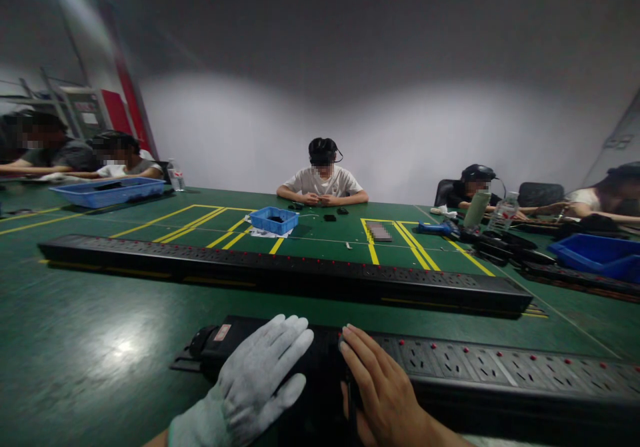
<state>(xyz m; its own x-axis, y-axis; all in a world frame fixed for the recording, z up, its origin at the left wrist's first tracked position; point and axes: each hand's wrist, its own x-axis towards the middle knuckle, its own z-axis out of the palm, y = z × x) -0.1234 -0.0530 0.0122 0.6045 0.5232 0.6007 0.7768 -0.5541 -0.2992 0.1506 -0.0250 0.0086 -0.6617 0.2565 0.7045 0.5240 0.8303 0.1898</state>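
A long black power strip (480, 367), with a row of sockets and small red parts along its top, lies close to me and runs out of view at the right. My left hand (265, 373), in a white glove, rests flat on the plain black section at its left end, fingers stretched out. Bare, my right hand (377, 383) is wrapped over the strip where the sockets begin, with the thumb on the near side. Its palm hides part of the strip. Beyond both hands lies a second long black power strip (300, 270), slightly slanted.
On the green table (100, 340) with yellow lines stand a small blue bin (274, 221), a long blue tray (113, 192) and another blue bin (600, 255). A bottle (504, 212) and a green cup (477, 209) stand at right. A person (323, 183) sits opposite; several others sit along the sides.
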